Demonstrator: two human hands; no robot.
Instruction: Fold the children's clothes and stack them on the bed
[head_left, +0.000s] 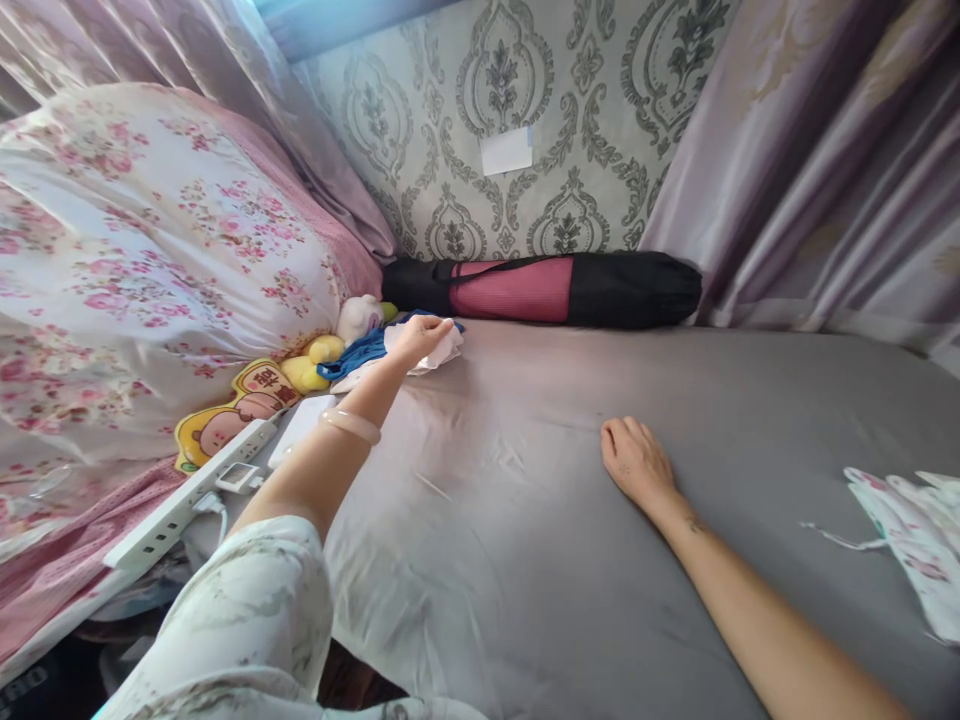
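The white cloth [448, 350], thin and softly crumpled, sits bunched in uneven folds just in front of the left part of the long black-and-pink bag [511, 291]. The blue cloth [363, 352], rumpled into a loose heap, lies against it, in front of the bag's left end. The grey sheet [540, 500], lightly wrinkled, spreads out before the bag

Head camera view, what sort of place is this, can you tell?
Most likely a bedroom: a gray sheet covers what looks like a bed, pinkish-purple curtains hang on both sides, and white fabric with pink flowers is heaped at the left.
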